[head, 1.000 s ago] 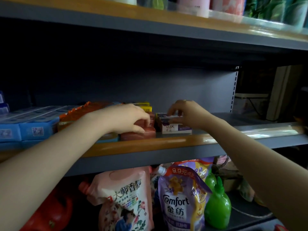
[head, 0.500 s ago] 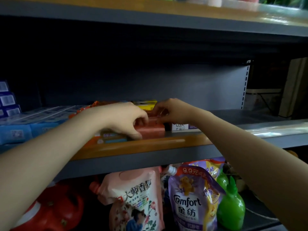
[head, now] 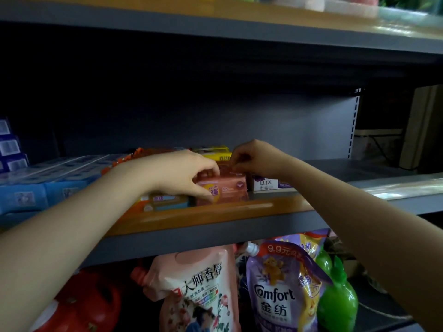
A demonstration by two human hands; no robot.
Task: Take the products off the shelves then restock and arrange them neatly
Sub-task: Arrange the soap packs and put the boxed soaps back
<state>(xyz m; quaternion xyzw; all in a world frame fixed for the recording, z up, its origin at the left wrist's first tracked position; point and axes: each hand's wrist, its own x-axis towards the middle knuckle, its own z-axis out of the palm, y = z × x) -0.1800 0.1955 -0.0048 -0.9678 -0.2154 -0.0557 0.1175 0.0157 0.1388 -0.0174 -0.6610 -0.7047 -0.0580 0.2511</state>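
Note:
A pink soap pack [head: 230, 189] stands near the front of the middle shelf [head: 215, 212]. My left hand [head: 182, 171] grips its left end, fingers over the top and thumb on the front. My right hand [head: 254, 159] pinches the pack's top right edge. A white and purple LUX soap box [head: 268, 184] lies just to its right, behind my right wrist. A flat teal and orange pack [head: 167, 201] lies left of the pink one, under my left hand. Yellow boxes [head: 213, 152] sit behind.
Blue boxes [head: 36, 188] fill the shelf's left part; its right part is bare grey. Below stand a pink refill pouch [head: 199, 291], a purple Comfort pouch [head: 278, 288], a green bottle [head: 338, 298] and a red jug [head: 91, 303]. The upper shelf [head: 239, 29] hangs overhead.
My right hand left the LUX box and came left onto the pink pack. My left hand stayed on that pack, which now stands with its printed face forward.

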